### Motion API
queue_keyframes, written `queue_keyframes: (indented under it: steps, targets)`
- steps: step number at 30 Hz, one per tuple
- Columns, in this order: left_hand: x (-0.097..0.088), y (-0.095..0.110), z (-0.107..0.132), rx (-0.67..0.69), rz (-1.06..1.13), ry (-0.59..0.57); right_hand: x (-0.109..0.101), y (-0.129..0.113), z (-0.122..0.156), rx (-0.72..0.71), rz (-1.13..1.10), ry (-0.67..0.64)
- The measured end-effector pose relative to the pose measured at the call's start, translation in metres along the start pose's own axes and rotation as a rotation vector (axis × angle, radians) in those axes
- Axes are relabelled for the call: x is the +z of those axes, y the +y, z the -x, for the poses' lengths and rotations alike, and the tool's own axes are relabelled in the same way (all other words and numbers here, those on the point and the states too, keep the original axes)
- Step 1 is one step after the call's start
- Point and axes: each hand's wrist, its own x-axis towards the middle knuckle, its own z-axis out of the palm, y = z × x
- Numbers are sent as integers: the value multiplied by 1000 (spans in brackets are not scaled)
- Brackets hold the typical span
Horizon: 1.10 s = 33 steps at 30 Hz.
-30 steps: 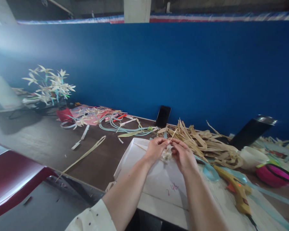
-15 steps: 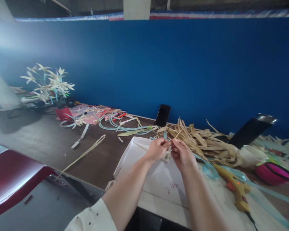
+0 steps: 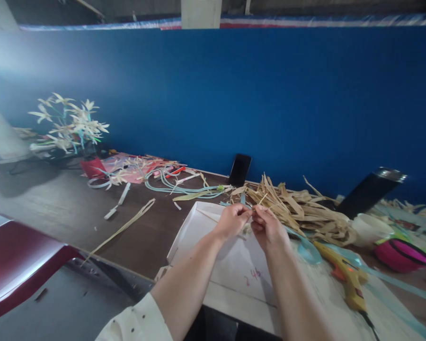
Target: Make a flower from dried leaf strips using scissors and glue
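Over a white cardboard box lid [image 3: 230, 279], my left hand [image 3: 232, 220] and my right hand [image 3: 270, 227] meet fingertip to fingertip, both closed in a pinch. A thin straw-coloured strip [image 3: 263, 199] pokes up from the right fingertips; the pinched part is mostly hidden by the fingers. Small pale pieces [image 3: 246, 231] lie on the lid just below the hands. Behind my hands is a heap of dried husk leaves [image 3: 298, 208]. Right of the lid lies a yellow hot glue gun [image 3: 344, 272] with a small orange light.
A phone [image 3: 240, 169] leans on the blue partition. Along the back lie looped pale-blue cords [image 3: 159, 187]. Pale husk flowers [image 3: 80, 123] stand at the left. To the right are a dark bottle [image 3: 369, 192], a white cup [image 3: 371, 229] and a pink pouch [image 3: 403, 255]. A red chair [image 3: 21, 270] is at lower left.
Almost nothing differs. Both hands keep the same pinch in the same spot, and the view has shifted very slightly.
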Motion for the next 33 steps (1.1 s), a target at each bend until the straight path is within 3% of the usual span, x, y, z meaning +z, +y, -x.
queue_keyframes:
  steps: [9, 18, 23, 28, 33]
  targets:
    - [0, 0, 0, 0, 14, 13, 1, -1, 1, -34, 18, 23]
    - [0, -3, -3, -147, 221, 1, -2, -3, 3, -31, 190, -24]
    - [0, -6, -3, -125, 118, -17, 0, 0, 2, -72, 319, 34]
    - [-7, -8, -5, -10, -144, 170, 1, -2, 3, -167, 441, 100]
    - [-14, -6, -8, -13, -8, 248, -1, 0, 3, -314, 773, 43]
